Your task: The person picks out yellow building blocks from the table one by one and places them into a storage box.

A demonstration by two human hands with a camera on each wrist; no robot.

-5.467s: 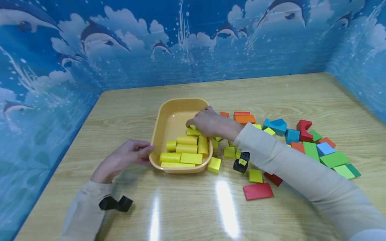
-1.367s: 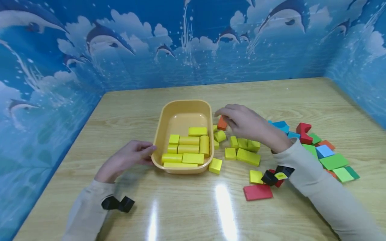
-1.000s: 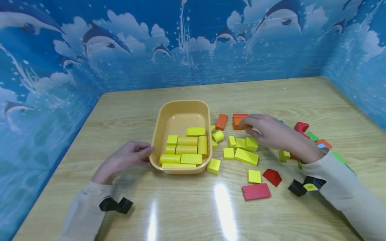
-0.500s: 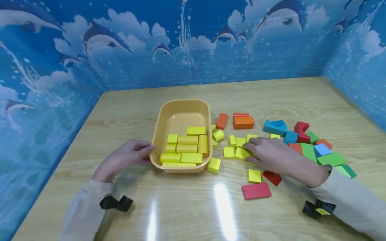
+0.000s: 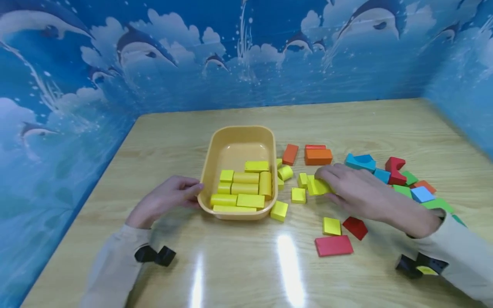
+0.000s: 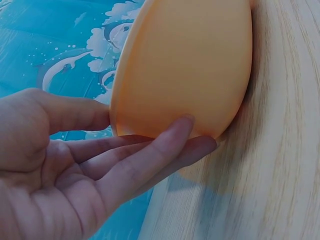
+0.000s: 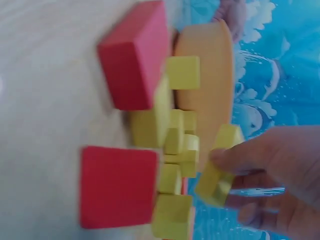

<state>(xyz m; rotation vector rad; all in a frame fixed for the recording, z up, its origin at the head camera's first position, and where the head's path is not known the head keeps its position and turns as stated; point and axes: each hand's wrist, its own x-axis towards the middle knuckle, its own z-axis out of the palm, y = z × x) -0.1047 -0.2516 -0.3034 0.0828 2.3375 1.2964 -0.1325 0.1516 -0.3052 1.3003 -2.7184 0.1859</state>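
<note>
My left hand (image 5: 167,199) holds the near left corner of a tan plastic tray (image 5: 208,149). In the left wrist view its thumb meets the rim and its fingers lie against the outer wall. Yellow cylinders and a yellow rectangular block (image 5: 250,200) are among several yellow pieces in the tray's near part. To the tray's right, my right hand (image 5: 366,194) pinches a long yellow block (image 7: 218,167), lifted off the table in the right wrist view. Small yellow blocks, such as a yellow cube (image 5: 298,195), lie around it.
Orange blocks (image 5: 318,157) lie behind the yellow ones. Blue (image 5: 360,161), red (image 5: 394,171) and green pieces spread to the far right. Nearer are a yellow square block (image 5: 331,226), a dark red block (image 5: 355,228) and a flat red block (image 5: 334,246). A dolphin-print backdrop (image 5: 246,55) borders the table.
My right hand has left the tray, passed near the orange blocks and taken up the long yellow block. The tray shows one more small yellow block than at first. My left hand stays at the corner.
</note>
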